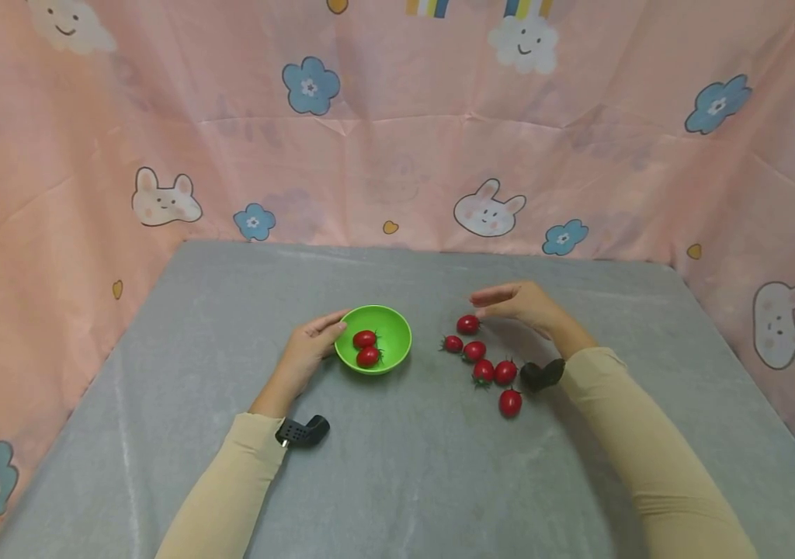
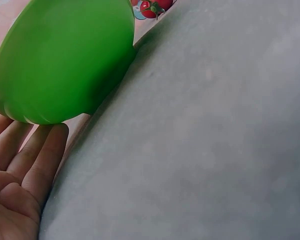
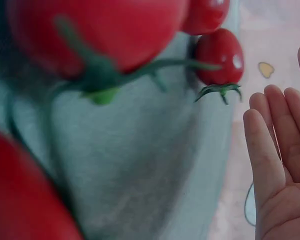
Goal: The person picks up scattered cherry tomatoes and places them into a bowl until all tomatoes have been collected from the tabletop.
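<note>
My left hand (image 1: 305,353) holds a small green bowl (image 1: 397,341) at its left rim, thumb by the edge and fingers along the outside. The left wrist view shows those fingers (image 2: 42,165) reaching up against the bowl wall. Inside the bowl lie two red cherry tomatoes (image 1: 368,356) with green stems. To its right, several more cherry tomatoes (image 1: 474,351) are spread over the table. My right hand (image 1: 519,305) is just above and right of the farthest tomato (image 1: 468,324), fingers extended and nothing held. In the right wrist view, tomatoes (image 3: 220,56) appear beside the straight fingers.
The grey table (image 1: 397,481) ends at the back against a pink printed cloth (image 1: 383,171), which also hangs at both sides. A black wrist camera (image 1: 305,432) sits on the left wrist. Another black camera (image 1: 541,375) on the right wrist is close to the nearer tomatoes.
</note>
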Available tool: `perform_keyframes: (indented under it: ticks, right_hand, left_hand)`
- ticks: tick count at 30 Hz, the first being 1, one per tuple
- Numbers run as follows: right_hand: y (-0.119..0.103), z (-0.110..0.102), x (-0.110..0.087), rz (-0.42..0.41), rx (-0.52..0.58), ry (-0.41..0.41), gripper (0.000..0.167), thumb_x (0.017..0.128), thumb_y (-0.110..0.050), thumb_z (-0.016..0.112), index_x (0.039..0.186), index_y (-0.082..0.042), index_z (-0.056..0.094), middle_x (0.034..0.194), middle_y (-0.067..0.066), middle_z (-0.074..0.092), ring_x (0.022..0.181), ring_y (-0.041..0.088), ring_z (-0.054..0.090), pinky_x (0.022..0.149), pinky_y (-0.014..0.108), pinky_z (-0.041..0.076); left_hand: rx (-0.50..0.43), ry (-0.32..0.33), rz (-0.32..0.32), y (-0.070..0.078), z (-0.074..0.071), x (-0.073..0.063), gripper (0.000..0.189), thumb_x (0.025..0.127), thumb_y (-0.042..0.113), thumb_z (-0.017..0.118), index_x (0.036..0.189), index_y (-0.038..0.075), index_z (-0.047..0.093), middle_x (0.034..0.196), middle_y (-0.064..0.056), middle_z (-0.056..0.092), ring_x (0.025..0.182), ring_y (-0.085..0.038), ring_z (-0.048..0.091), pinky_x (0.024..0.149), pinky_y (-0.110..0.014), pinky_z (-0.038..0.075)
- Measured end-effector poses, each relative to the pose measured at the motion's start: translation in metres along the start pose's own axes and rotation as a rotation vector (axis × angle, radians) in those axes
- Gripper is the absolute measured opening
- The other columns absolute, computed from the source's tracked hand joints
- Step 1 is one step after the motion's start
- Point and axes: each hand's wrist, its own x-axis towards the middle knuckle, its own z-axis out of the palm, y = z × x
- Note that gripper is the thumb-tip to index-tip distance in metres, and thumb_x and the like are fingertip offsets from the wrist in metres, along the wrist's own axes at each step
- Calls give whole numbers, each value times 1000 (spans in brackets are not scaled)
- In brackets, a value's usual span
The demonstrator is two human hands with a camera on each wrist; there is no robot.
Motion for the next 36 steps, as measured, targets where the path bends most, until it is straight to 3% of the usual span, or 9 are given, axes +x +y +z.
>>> perform_keyframes:
  ticks: [7, 22, 36]
  right_hand:
    - [2, 4, 3, 69, -52, -16, 48, 89, -25, 75, 133, -10, 64, 137, 12, 63, 140, 31, 46, 120, 58, 22]
    - [11, 11, 7, 24, -106, -34, 50, 86, -27, 78, 130, -8, 66, 138, 14, 62, 141, 34, 42, 120, 55, 27]
    - [14, 16, 10, 56, -97, -22, 47, 86, -25, 78, 128, -7, 68, 140, 15, 60, 143, 35, 40, 120, 54, 27]
  left_hand:
    - [6, 1, -5, 0, -2, 0, 42, 101, 22, 59, 139, 6, 57, 142, -15, 58, 97, 2, 65, 84, -17, 54]
    - [-11, 0, -2, 0, 0, 1, 41, 101, 20, 58, 139, 5, 58, 142, -16, 58, 95, 3, 65, 82, -17, 54]
    - [-2, 0, 0, 0, 0, 0, 42, 101, 22, 59, 139, 5, 57, 142, -16, 58, 98, 2, 65, 84, -17, 54]
